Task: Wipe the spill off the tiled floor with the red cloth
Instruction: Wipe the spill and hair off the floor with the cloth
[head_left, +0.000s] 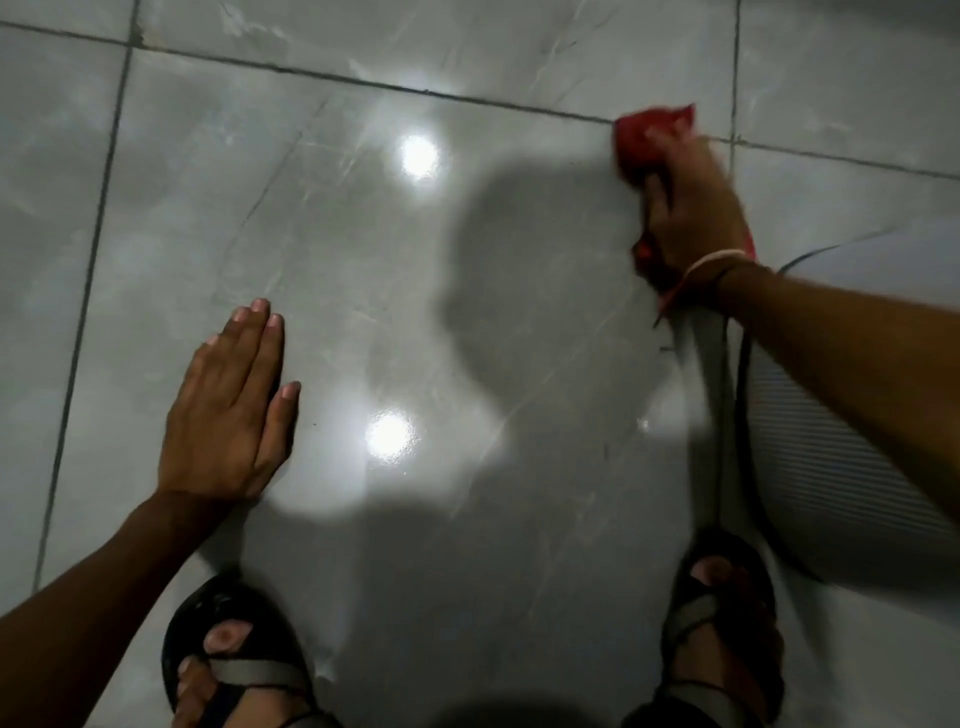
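Observation:
I look straight down at a glossy grey tiled floor (467, 322). My right hand (691, 213) is at the upper right, gripping a bunched red cloth (641, 143) that presses on the tile close to a grout line; more red cloth shows under the wrist. My left hand (234, 410) lies flat on the floor at the lower left, palm down, fingers together, holding nothing. A faint wet sheen runs along the tile around the lower light reflection (389, 439); I cannot make out the spill's edge.
My two sandalled feet stand at the bottom: the left sandal (234, 660) and the right sandal (722, 618). A ribbed pale grey object with a dark rim (831, 431) lies on the floor at the right, under my right forearm. Dark grout lines cross the top and left.

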